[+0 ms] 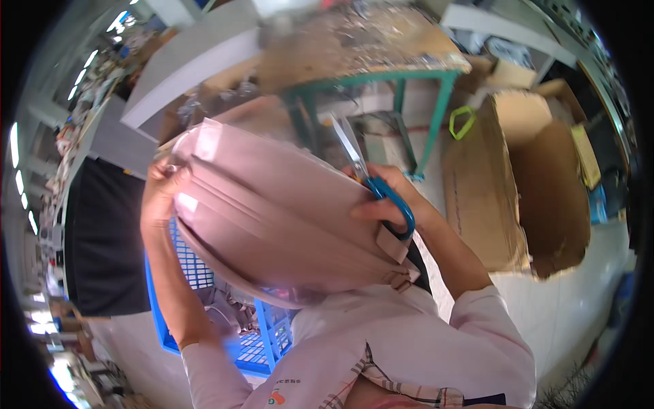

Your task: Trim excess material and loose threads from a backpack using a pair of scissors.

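A pink bag (272, 211) is being gripped by the left hand (163, 191); blue-handled scissors (377, 186) are being held at its right side by the right hand (398, 179).

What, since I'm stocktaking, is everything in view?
Bag: one, pink, centre
Scissors: one, blue-handled, at bag's right
Basket: one, blue, below bag
Pieces: uncountable, pinkish grey, in basket
Table: one, green-legged, top centre
Bench: one, pale, upper left
Cardboard box: one, brown, right
Loop: one, lime green, beside box
Panel: one, black, left
Ceiling lights: several, white, left rim
Background clutter: uncountable, mixed, left
Shirt: one, white, bottom
Left fingers: one set, bare, on bag
Right fingers: one set, bare, on scissors
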`<act>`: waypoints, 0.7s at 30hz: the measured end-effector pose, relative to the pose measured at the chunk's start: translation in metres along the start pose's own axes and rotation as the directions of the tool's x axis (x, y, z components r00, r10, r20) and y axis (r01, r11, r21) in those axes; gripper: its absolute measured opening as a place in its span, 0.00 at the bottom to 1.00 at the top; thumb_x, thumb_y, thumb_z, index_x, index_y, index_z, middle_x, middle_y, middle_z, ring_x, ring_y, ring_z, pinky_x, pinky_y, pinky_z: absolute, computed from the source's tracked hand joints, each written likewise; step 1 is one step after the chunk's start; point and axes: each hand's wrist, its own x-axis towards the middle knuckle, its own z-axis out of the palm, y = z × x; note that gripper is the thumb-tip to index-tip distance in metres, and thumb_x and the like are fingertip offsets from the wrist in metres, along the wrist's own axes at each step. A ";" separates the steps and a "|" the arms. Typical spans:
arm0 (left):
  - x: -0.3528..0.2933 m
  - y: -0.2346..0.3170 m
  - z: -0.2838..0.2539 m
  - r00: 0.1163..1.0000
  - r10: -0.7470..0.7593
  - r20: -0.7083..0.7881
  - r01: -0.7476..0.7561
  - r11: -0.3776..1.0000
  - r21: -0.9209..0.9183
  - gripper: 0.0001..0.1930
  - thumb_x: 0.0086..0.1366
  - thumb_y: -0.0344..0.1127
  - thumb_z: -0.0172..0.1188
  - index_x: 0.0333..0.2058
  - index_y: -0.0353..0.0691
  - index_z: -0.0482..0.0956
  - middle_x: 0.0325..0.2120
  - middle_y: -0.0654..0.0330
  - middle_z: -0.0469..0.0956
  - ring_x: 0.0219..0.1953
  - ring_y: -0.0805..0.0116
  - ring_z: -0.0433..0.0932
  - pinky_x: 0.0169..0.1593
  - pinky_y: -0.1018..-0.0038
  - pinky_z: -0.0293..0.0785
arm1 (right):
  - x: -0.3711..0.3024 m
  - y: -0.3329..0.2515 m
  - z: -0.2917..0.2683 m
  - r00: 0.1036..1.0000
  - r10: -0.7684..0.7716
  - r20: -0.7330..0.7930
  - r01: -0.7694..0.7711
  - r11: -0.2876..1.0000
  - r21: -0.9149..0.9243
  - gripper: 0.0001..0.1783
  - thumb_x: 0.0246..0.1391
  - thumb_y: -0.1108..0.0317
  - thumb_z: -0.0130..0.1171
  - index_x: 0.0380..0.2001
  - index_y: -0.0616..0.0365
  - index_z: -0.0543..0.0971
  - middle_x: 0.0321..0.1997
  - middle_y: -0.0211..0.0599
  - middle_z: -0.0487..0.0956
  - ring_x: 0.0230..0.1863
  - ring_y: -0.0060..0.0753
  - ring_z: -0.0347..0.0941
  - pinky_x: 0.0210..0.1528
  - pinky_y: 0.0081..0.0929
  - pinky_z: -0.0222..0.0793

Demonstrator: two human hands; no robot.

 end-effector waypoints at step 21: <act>0.035 -0.073 -0.007 0.992 0.105 -0.073 -0.114 0.984 -0.136 0.31 0.44 0.38 0.67 0.47 0.35 0.68 0.41 0.61 0.73 0.43 0.68 0.70 0.48 0.72 0.64 | -0.105 0.040 -0.078 0.959 0.018 -0.284 -0.169 0.839 -0.517 0.41 0.31 0.57 0.69 0.51 0.58 0.63 0.42 0.42 0.70 0.40 0.40 0.69 0.43 0.32 0.67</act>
